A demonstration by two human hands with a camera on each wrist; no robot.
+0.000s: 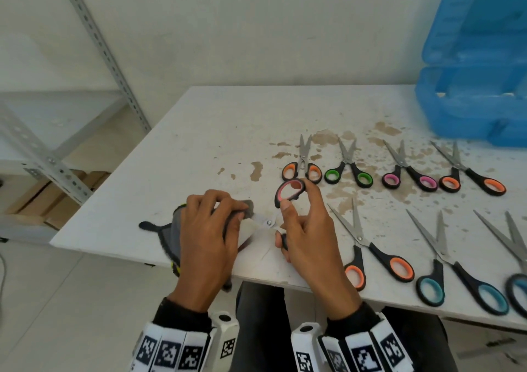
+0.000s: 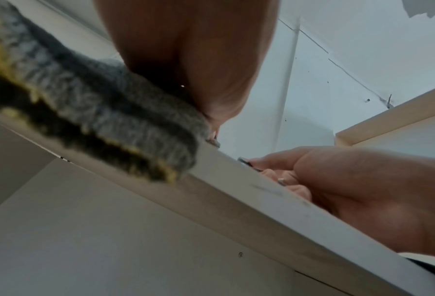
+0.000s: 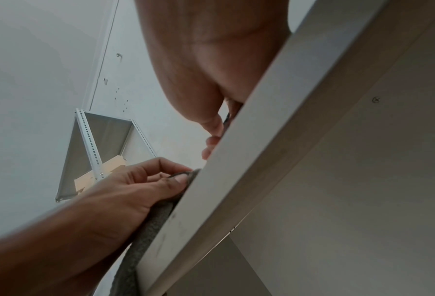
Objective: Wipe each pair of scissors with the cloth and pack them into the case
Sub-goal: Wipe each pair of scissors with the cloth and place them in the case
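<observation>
The left hand (image 1: 206, 243) lies near the worktop's (image 1: 216, 132) front edge, its fingers (image 1: 225, 200) curled round a grey cloth (image 1: 248, 209) and pinching it over the blades of a pair of pink-handled scissors (image 1: 288, 192); the blades are hidden under the cloth, and only the pivot screw and a short bit of steel show between the two hands. The right hand (image 1: 310, 234) holds those scissors by the handles, which stand spread apart; the upper loop sits at its fingertips, and the lower handle is gripped in the curled fingers close to the front edge. In the left wrist view the cloth (image 2: 105, 112) hangs over the worktop's front edge, yellow-trimmed and blurred; the right wrist view shows the left hand (image 3: 135, 188) with its thumb pressed on the cloth (image 3: 145, 230) at that same edge.

The other scissors lie in two rows on the right half of the worktop, blades pointing to the far edge and slightly parted: the farther row has an orange pair (image 1: 303, 166), a green pair (image 1: 349, 169), a pink pair (image 1: 410, 174) and another orange pair (image 1: 470, 174); the nearer row (by the front edge) has an orange pair (image 1: 370, 252) and a teal pair (image 1: 453, 271), with one more pair (image 1: 513, 246) cut off by the frame. The blue case (image 1: 473, 86) stands open at the far right corner, its lid raised; brown stains mark the worktop around the far row. A metal shelf rack (image 1: 94, 40) stands off the worktop's left side.
</observation>
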